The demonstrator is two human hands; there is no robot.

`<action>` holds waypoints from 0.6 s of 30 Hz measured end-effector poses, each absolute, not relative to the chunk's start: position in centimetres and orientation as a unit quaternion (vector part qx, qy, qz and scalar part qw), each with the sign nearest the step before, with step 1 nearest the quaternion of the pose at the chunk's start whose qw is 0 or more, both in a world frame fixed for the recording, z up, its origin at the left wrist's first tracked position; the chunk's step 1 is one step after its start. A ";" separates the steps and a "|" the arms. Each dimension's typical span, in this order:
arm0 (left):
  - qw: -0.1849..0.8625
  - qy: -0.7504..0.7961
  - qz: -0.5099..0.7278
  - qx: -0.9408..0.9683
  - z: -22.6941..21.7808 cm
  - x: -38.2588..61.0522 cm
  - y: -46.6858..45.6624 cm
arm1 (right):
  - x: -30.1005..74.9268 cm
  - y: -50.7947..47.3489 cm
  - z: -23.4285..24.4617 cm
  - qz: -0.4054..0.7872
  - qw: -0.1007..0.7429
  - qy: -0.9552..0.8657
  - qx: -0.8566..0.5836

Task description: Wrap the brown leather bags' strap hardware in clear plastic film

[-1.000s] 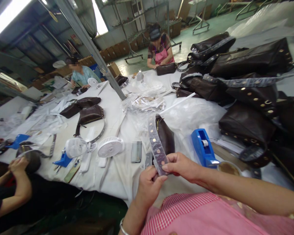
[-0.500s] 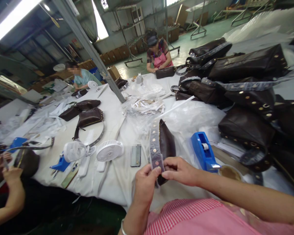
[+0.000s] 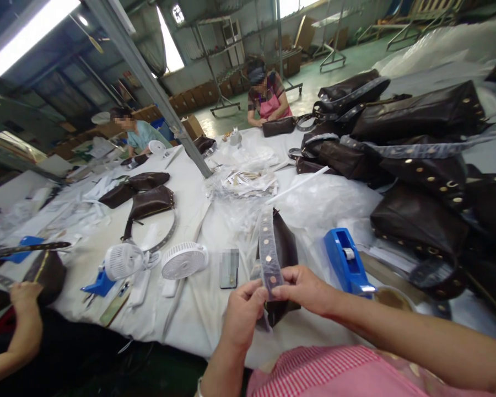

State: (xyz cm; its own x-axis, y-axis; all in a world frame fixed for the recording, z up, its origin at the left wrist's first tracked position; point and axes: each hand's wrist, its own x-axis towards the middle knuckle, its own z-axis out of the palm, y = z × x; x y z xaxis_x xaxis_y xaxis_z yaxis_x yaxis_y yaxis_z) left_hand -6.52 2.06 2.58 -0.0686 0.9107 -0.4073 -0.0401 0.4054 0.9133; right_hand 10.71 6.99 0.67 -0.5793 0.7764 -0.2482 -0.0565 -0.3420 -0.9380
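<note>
In front of me on the white-covered table stands a dark brown leather handbag (image 3: 285, 242). Its studded strap (image 3: 268, 242), wrapped in clear plastic film, arches up along the bag's left side. My left hand (image 3: 243, 309) pinches the lower end of the wrapped strap from the left. From the right, my right hand (image 3: 303, 289) grips the same strap a little higher, thumb on its front. Some loose film hangs below the fingers. A blue tape dispenser (image 3: 347, 262) sits just right of my right hand.
Brown bags (image 3: 421, 116) are piled on the right. White fans (image 3: 184, 260), a phone (image 3: 229, 269) and more bags (image 3: 152, 203) lie left. Plastic scraps (image 3: 248, 182) and a metal post (image 3: 157, 94) are ahead. Co-workers sit across; another person's arm (image 3: 25, 320) is at left.
The strap and both hands have shifted slightly right and down in view. My left thumb has slid toward the strap's left edge. The co-worker's hands at left have moved apart.
</note>
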 end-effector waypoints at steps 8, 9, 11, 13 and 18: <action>0.729 0.516 0.419 0.162 2.1 -6.2 5.3 | 10.4 7.5 -1.9 0.327 0.332 -0.818 -0.337; 0.731 0.512 0.423 0.157 2.0 -6.1 5.4 | 10.4 7.5 -2.0 0.312 0.339 -0.826 -0.325; 0.717 0.521 0.429 0.172 2.0 -6.2 5.5 | 10.5 7.8 -1.8 0.328 0.350 -0.820 -0.312; 0.680 0.555 0.428 0.214 2.0 -6.4 5.6 | 10.7 8.2 -1.5 0.428 0.344 -0.775 -0.312; 0.535 0.642 0.402 0.374 2.6 -6.7 5.8 | 10.6 10.2 -1.0 0.839 0.266 -0.380 -0.285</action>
State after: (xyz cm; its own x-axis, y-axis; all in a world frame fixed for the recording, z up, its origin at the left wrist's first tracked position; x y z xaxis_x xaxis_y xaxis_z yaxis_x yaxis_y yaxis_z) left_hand -6.65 5.80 2.57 -0.1482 0.9105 -0.3860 0.0514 0.3969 0.9164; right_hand 10.56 10.17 -1.01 -0.6957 0.6630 -0.2764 -0.2301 -0.5702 -0.7886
